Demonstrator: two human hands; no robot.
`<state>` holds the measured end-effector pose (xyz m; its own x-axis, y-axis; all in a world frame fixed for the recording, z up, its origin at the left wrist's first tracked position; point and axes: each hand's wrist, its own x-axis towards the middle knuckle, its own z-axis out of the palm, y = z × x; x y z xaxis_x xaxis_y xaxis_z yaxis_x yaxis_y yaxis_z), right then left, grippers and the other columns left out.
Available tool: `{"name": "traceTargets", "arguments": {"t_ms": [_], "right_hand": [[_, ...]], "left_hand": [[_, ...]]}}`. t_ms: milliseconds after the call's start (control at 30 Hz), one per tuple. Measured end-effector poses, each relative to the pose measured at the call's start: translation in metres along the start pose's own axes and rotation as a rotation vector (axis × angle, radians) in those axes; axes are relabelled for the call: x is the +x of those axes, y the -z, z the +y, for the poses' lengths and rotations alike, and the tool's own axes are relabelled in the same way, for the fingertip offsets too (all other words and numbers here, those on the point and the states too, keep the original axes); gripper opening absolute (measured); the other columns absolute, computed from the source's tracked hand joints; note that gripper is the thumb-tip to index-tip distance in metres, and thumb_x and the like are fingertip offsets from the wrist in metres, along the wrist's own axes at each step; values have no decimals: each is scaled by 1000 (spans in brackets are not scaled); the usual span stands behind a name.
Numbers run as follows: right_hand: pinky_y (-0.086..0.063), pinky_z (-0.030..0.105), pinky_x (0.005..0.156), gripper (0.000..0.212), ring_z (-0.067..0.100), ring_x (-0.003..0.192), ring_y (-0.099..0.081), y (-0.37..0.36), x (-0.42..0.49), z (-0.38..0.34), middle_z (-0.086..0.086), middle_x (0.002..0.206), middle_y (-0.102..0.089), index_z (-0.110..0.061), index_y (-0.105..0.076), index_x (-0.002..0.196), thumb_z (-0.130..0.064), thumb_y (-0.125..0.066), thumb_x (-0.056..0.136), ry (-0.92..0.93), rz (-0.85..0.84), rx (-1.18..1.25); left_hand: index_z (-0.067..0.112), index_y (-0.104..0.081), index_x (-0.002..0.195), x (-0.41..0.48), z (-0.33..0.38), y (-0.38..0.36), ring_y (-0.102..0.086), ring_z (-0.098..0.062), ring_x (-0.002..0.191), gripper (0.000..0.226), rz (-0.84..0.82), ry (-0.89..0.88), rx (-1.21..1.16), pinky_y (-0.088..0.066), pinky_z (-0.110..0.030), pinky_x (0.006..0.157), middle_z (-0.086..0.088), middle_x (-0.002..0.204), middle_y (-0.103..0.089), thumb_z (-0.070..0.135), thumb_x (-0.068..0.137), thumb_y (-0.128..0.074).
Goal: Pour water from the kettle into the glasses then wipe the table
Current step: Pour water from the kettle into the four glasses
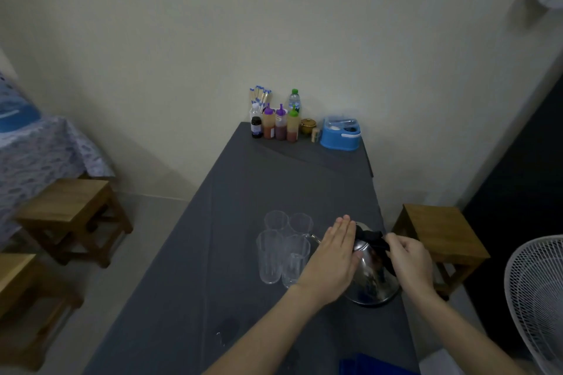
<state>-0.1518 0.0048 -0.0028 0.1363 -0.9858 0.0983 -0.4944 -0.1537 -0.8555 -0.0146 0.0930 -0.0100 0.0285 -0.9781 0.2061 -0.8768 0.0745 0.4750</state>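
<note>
Steel kettle [370, 271] sat on the grey-clothed table [243, 253], lower right of centre in the frame, spout pointing left toward the glasses [285, 248]. Four clear glasses stood bunched in a 2x2 group just left of the kettle, upright; water level couldn't be told.

Left hand [333, 262] lay flat against the kettle's left side, palm down, fingers straight and pressed together, tips reaching up near the lid. Right hand [411, 262] was at the kettle's right side, fingers curled and closed around the black handle [373, 239], thumb and forefinger pinching it near the top.

A dark wet patch [227, 329] showed on the cloth at bottom centre. A blue cloth [374, 365] lay at the bottom edge, right of centre, partly cut off.

Far end of table, upper centre: sauce bottles [280, 126], a water bottle w/ green cap [294, 99], chopsticks in a holder [259, 96], a blue container [340, 134].

Wooden stools stood left [70, 210] and right [441, 234] of the table. White fan [536, 298] at lower right edge.
</note>
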Motion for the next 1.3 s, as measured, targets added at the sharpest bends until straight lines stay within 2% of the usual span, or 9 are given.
{"name": "traceTargets", "arguments": {"t_ms": [100, 200, 467, 733, 867, 967, 1067, 1200, 1300], "right_hand": [[-34, 31, 54, 44, 22, 53, -50, -3, 1, -4, 8, 50, -52, -2, -53, 51, -22, -53, 91, -4, 0, 33], [-32, 32, 54, 42, 20, 52, -47, -7, 3, -12, 5, 49, -47, -12, -48, 49, -22, -54, 90, 2, 3, 40], [-34, 31, 52, 47, 27, 50, -51, -23, 13, -43, 11, 46, -48, -11, -44, 44, -25, -54, 87, 85, -42, -39], [-32, 27, 47, 48, 15, 46, -50, -38, 16, -67, -4, 43, -50, -17, -50, 44, -28, -54, 91, 183, -122, -183], [-32, 26, 46, 48, 13, 45, -51, -38, 17, -77, -5, 40, -49, -15, -52, 44, -27, -55, 90, 203, -150, -218], [-30, 27, 45, 51, 13, 45, -50, -36, 19, -84, -6, 37, -46, -17, -47, 40, -25, -56, 90, 224, -156, -232], [-32, 28, 47, 54, 11, 46, -50, -34, 21, -88, -12, 34, -47, -22, -45, 36, -26, -56, 89, 259, -177, -231], [-50, 32, 57, 44, 14, 55, -62, -34, 27, -87, -5, 49, -62, -21, -63, 49, -36, -54, 89, 280, -201, -287], [-51, 32, 60, 42, 15, 58, -62, -33, 27, -92, -4, 53, -64, -21, -66, 52, -38, -53, 87, 302, -213, -324]], "left_hand": [[13, 7, 146, 1, -3, 5, 6, -18, 148, 65, 29, -10, 7, 13, -22, 115, -11, 161, 1, 47, 91, -1], [3, -3, 150, 0, -7, 12, 6, -19, 148, 72, 41, -1, 6, 12, -23, 116, -12, 161, 1, 46, 92, -3], [2, -4, 150, -6, -17, 30, 7, -16, 148, 75, 110, 71, -54, 13, -18, 114, -10, 161, 2, 49, 91, -3], [6, 1, 151, -14, -31, 33, 11, -8, 145, 90, 138, 177, -186, 10, -17, 115, -6, 161, 5, 60, 80, 5], [7, 0, 151, -15, -33, 34, 10, -8, 145, 82, 144, 215, -219, 6, -20, 117, -4, 161, 5, 58, 87, -3], [7, 1, 151, -16, -33, 35, 10, -8, 145, 61, 148, 219, -241, 4, -23, 119, -3, 161, 7, 36, 103, -23], [7, 1, 151, -16, -32, 35, 11, -7, 144, 59, 174, 215, -265, 5, -22, 118, -4, 161, 6, 28, 104, -27], [8, 3, 151, -17, -31, 35, 12, -7, 145, 59, 182, 218, -282, 5, -20, 117, -3, 161, 8, 29, 104, -26], [10, 4, 151, -18, -30, 35, 13, -6, 145, 59, 181, 230, -306, 5, -21, 117, -1, 161, 9, 31, 104, -24]]}}
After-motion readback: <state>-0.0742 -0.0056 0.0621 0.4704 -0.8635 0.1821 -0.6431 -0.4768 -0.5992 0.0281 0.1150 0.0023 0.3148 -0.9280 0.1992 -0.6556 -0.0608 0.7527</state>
